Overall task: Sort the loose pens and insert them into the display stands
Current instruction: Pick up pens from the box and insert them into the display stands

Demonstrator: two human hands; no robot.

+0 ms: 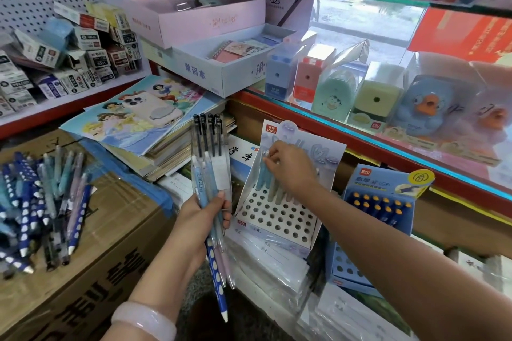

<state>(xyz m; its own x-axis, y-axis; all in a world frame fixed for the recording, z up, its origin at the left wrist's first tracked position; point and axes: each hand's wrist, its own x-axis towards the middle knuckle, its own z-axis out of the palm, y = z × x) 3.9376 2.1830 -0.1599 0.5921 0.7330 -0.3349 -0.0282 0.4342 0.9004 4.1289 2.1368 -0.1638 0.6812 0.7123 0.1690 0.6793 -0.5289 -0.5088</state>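
Pens [210, 174] in left hand [199, 219]; cardboard box [91, 232] beside.

"LANTU" on pale stand [277, 216]; perhaps "deli" on blue stand [388, 188]

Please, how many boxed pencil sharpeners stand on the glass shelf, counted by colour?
Blue: 2, block-shaped blue sharpener and duck-shaped blue sharpener
Coral block-shaped sharpener: 1
Mint-green rounded sharpener: 1
Pale-yellow cube sharpener: 1
Pink duck-shaped sharpener: 1
Total: 6

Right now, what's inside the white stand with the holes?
A few pastel pens stand in the white stand's back row; the right hand covers some. Front holes look empty.
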